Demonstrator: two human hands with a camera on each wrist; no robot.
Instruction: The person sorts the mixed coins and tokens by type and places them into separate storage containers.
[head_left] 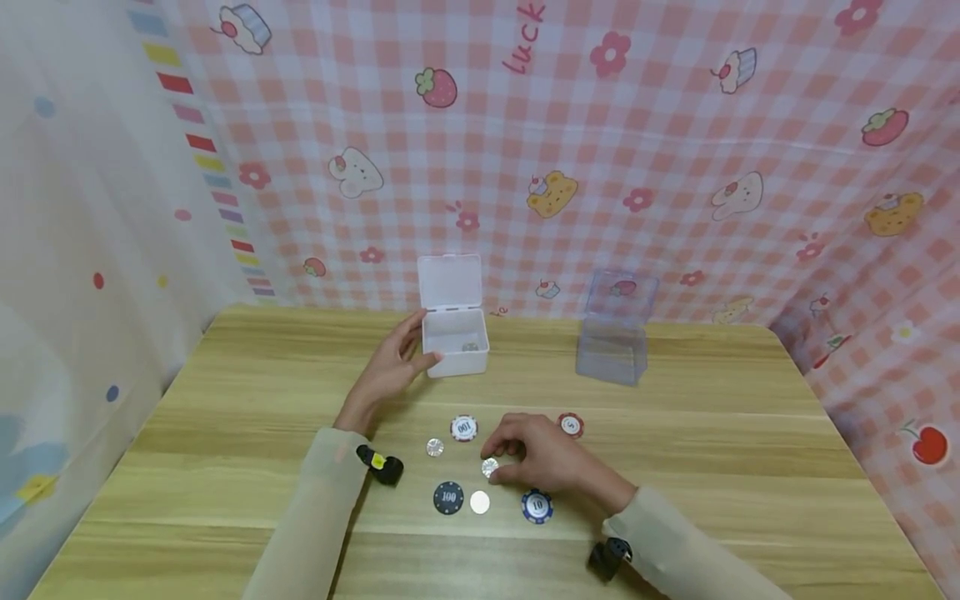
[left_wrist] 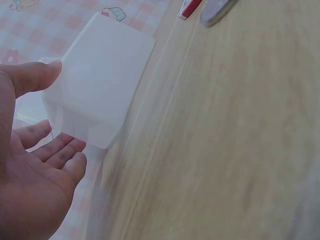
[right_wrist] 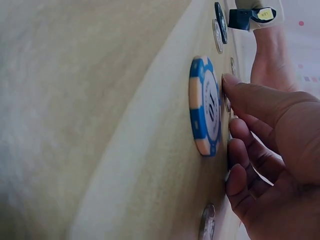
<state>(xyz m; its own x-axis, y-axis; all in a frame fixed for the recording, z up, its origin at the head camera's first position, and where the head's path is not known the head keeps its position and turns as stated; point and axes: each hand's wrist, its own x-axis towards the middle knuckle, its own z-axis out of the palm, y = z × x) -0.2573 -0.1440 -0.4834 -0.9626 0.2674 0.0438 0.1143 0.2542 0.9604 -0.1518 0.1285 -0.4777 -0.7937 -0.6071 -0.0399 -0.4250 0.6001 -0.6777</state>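
Note:
My left hand (head_left: pixel 390 367) steadies an open white plastic box (head_left: pixel 457 364), thumb at its front rim and fingers along its left side. One silver coin (head_left: pixel 470 347) lies inside the box, whose hinged lid (head_left: pixel 450 282) stands up at the back. Over the table, my right hand (head_left: pixel 547 454) pinches another silver coin (head_left: pixel 490 467) between thumb and index finger. Close by the right thumb is the blue-and-white poker chip marked 10 (right_wrist: pixel 212 107). The left wrist view shows the box's white wall (left_wrist: pixel 100 75) between thumb and fingers.
Around the right hand lie a white chip (head_left: pixel 464 428), a black chip (head_left: pixel 448 497), a red chip (head_left: pixel 571 425), a silver coin (head_left: pixel 435 447) and a shiny plain disc (head_left: pixel 480 502). A clear box (head_left: pixel 611 354) with raised lid stands back right. A checked curtain (head_left: pixel 510 167) hangs behind.

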